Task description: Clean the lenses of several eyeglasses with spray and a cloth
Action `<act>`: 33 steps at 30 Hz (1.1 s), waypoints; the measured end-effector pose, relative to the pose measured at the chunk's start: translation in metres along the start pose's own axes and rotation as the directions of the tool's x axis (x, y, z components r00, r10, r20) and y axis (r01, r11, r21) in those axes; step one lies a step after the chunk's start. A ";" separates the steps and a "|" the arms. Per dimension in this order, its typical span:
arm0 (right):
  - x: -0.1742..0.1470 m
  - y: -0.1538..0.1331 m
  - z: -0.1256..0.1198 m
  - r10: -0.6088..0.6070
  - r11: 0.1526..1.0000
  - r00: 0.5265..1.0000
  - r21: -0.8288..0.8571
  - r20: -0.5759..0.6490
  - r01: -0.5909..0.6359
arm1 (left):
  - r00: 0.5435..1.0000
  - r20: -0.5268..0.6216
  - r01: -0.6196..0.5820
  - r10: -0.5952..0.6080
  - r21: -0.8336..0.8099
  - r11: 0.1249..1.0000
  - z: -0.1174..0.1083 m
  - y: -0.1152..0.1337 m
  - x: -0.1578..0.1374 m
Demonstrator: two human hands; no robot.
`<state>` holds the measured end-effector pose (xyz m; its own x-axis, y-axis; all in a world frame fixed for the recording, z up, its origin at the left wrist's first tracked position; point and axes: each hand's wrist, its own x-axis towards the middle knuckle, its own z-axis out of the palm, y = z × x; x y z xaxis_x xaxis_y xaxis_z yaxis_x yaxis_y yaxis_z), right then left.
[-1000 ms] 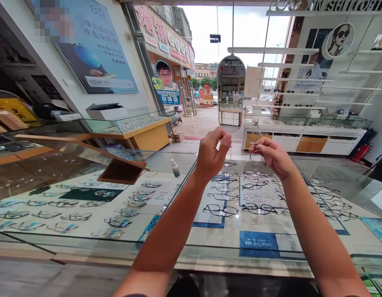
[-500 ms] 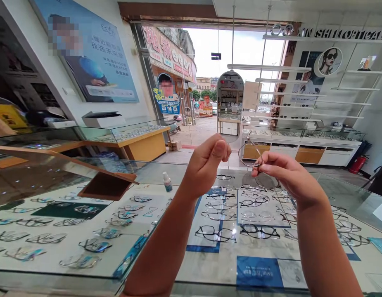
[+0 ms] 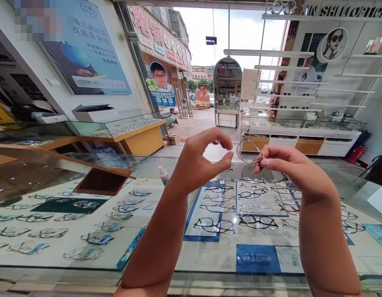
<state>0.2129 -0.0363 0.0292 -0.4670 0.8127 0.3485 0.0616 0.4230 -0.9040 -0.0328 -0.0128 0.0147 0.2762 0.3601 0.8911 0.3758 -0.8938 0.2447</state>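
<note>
Seen from the head camera, a person's two bare hands are raised above a long glass-topped display counter (image 3: 85, 161) in an optical shop. The right hand (image 3: 286, 167) pinches a thin-rimmed metal pair of spectacles with round clear lenses (image 3: 255, 159) between thumb and fingertips, holding them tilted in the air over the counter, one lens up near the thumb and the other lower behind the fingers. The left hand (image 3: 198, 163) sits just beside the spectacles, thumb and forefinger curled into a narrow ring with their tips nearly touching; whether it holds part of the frame cannot be told. Inside the counter, rows of eyeglass frames (image 3: 214, 225) lie on white and blue display mats (image 3: 255, 258), dark-rimmed pairs under the hands and paler ones to the left. A small white dropper bottle with a blue label (image 3: 163, 175) stands on the glass near a brown wooden tray (image 3: 99, 181). Compared with half a second earlier, the left hand's thumb and forefinger have opened from a closed pinch, and the view has tipped slightly downward.
</note>
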 end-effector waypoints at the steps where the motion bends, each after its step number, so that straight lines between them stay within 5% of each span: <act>1: 0.000 0.000 -0.001 -0.001 1.000 1.000 -0.004 0.000 0.001 | 0.999 0.004 -0.042 0.042 0.049 0.998 0.000 -0.001 0.000; 8: -0.003 -0.003 -0.002 0.027 0.999 0.998 -0.030 0.051 -0.025 | 0.979 0.005 -0.202 0.202 0.094 0.975 0.012 -0.013 -0.001; 33: -0.008 -0.012 -0.002 0.047 0.991 0.987 -0.128 0.156 -0.027 | 0.967 0.052 -0.253 0.248 0.134 0.958 0.010 -0.005 -0.004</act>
<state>0.2173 -0.0469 0.0373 -0.5952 0.7593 0.2630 0.1866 0.4490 -0.8738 -0.0266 -0.0072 0.0064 0.4064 0.1409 0.9028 0.4090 -0.9116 -0.0419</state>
